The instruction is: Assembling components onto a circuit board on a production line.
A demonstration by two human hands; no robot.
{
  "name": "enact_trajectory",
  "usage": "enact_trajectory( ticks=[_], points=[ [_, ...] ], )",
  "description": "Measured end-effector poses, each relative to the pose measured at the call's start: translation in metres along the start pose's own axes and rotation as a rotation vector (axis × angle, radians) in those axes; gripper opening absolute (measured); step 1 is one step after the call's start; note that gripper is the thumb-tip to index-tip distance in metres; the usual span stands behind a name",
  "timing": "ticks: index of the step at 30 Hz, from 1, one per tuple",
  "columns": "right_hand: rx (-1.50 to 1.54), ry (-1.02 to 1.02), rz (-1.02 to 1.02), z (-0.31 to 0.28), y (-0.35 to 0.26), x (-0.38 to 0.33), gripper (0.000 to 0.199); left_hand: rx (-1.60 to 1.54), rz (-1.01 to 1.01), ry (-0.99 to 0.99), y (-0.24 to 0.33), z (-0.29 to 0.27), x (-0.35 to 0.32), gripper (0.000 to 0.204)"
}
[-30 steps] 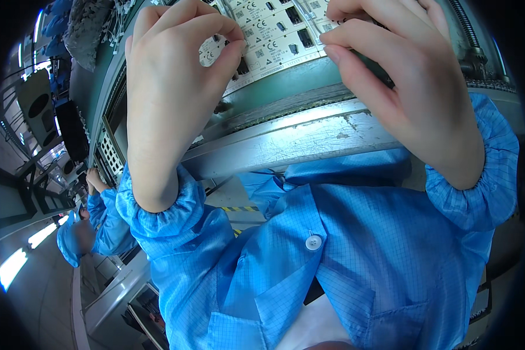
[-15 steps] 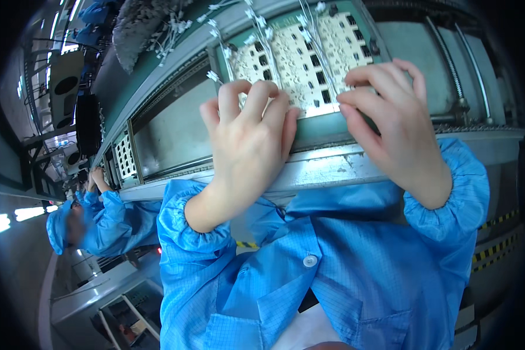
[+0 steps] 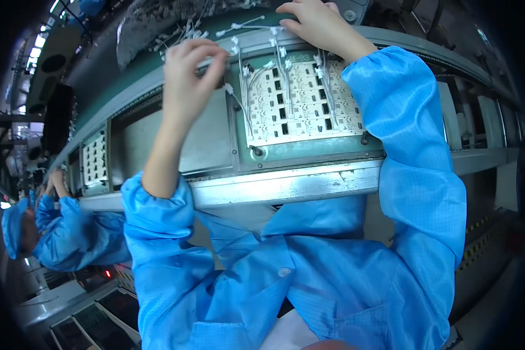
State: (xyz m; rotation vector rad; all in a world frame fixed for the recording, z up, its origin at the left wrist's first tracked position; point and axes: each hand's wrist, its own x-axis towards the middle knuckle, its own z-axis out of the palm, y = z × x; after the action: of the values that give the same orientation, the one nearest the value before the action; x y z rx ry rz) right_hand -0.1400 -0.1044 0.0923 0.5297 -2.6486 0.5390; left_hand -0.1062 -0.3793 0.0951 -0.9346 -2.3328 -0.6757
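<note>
A white circuit board panel (image 3: 303, 99) with rows of black parts lies in a green carrier (image 3: 309, 151) on the line in front of me. Several small white wired parts (image 3: 280, 64) lie across the panel's far half. My left hand (image 3: 192, 76) is over the carrier's far left corner, its fingers pinched on one small white wired part. My right hand (image 3: 321, 23) rests on the carrier's far rim with bent fingers touching the ends of the wired parts. Whether it grips one is hidden.
A heap of loose white wired parts (image 3: 169, 35) lies beyond the carrier. A metal rail (image 3: 286, 185) runs along the near edge. To the left sit an empty grey carrier plate (image 3: 198, 146) and another board (image 3: 93, 160). A co-worker in a blue coat (image 3: 58, 233) stands far left.
Both hands have moved away from me, from the panel's near edge to its far edge. The left hand has closed into a pinch, and the whole panel is now uncovered.
</note>
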Motion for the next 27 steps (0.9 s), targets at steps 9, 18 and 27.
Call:
enact_trajectory(
  ticks=[9, 18, 27],
  points=[
    [0.291, 0.077, 0.156, 0.008, 0.003, 0.01, 0.01, -0.028, -0.049, -0.01, -0.021, -0.018, -0.018, 0.011],
    [0.572, -0.113, 0.348, -0.085, -0.016, -0.073, 0.02, -0.365, 0.608, 0.282, -0.002, -0.003, -0.024, 0.016],
    [0.404, 0.193, 0.426, -0.128, -0.044, -0.122, 0.021, -0.341, 0.553, 0.138, 0.002, 0.005, -0.047, 0.014]
  ],
)
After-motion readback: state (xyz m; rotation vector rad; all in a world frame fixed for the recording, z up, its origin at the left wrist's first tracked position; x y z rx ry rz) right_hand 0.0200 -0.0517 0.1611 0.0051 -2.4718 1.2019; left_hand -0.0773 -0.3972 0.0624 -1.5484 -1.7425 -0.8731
